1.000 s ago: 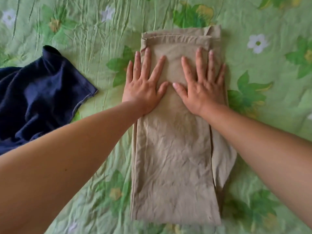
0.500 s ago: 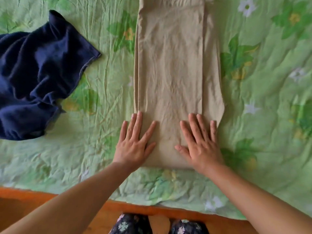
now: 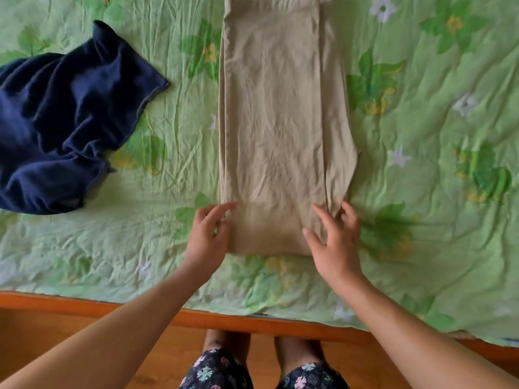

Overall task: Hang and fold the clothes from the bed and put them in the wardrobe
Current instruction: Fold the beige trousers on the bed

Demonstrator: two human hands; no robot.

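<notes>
Beige trousers lie folded lengthwise in a long strip on the bed, running from the top edge of the view down towards me. My left hand hovers at the strip's near left corner, fingers loosely bent and touching the edge. At the near right corner my right hand has its fingers spread over the cloth, with the fingertips at the right edge. Neither hand plainly grips the fabric.
A crumpled navy blue garment lies on the left of the bed. The green flowered bedspread covers the bed. Its orange wooden frame edge runs across near me, with my legs and the wooden floor below.
Both hands slid down the trousers from the far end to the near end, then lifted from pressing flat to hovering at the near corners. The view shifted back towards the bed edge.
</notes>
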